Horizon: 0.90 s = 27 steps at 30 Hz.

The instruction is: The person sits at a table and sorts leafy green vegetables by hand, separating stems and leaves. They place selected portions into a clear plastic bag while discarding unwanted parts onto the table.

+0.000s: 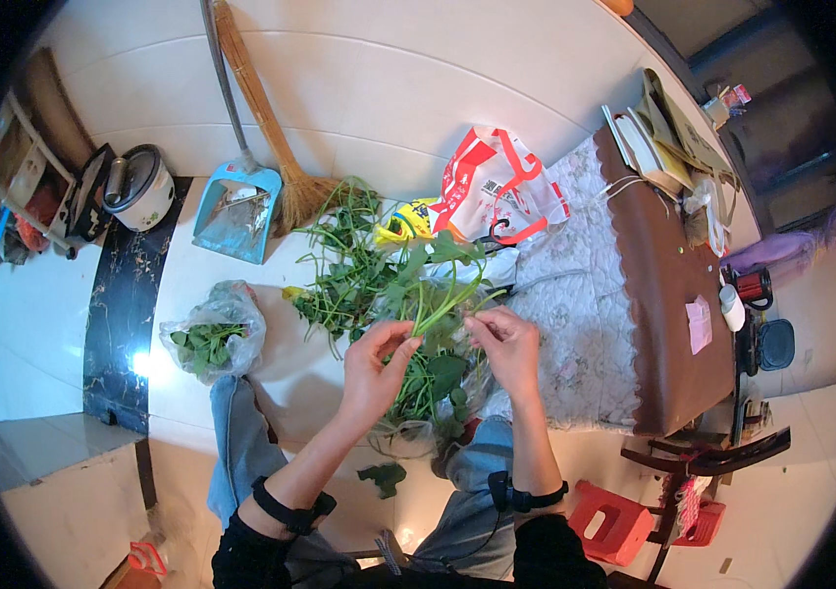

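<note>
My left hand pinches a small bunch of leafy green stems between thumb and fingers. Just to the right, my right hand has thumb and forefinger closed on a thin stem. Below both hands, more leafy greens lie in or on a clear plastic bag, partly hidden by my left hand. Beyond them a tangled heap of leafy stems spreads over the floor. Beside my left knee, a clear plastic bag stands with its mouth open and picked green leaves inside.
A blue dustpan and a straw broom lean by the wall, near a rice cooker. A red-and-white bag rests against a floral cloth on the right. Red plastic stool at lower right; loose leaf between my legs.
</note>
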### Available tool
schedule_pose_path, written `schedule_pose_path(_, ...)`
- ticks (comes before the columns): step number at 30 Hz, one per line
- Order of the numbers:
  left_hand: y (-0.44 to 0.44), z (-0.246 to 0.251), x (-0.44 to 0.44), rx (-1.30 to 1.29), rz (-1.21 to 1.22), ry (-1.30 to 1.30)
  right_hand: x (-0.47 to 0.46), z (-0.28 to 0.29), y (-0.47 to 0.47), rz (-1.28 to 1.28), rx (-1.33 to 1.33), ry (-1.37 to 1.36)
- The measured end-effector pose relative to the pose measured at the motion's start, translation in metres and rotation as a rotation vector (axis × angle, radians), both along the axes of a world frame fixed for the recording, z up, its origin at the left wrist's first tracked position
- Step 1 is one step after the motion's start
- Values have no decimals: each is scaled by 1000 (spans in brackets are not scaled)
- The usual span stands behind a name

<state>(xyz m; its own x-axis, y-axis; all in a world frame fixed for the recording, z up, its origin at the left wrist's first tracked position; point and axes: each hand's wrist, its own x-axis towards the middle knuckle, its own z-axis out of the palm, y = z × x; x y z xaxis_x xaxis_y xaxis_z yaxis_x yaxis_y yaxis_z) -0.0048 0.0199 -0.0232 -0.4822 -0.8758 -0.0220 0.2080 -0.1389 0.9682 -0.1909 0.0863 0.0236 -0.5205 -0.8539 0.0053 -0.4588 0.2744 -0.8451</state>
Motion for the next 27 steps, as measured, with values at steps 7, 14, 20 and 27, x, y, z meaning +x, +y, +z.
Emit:
schedule_pose_path(7, 0, -4, -5, -61, 38, -49, -18, -9, 12, -25, -7, -252)
schedule_pose_path(14, -1, 7, -5, -246, 84, -198, -31, 1, 22, -72, 146, 408)
schedule_pose_path(20, 0, 18, -4, -369, 110, -274, -22, 26, 18, -131, -24, 293)
schedule_pose_path(27, 1, 23, -3, -495, 106, -337, -7, 32, 6, 237, -284, 857)
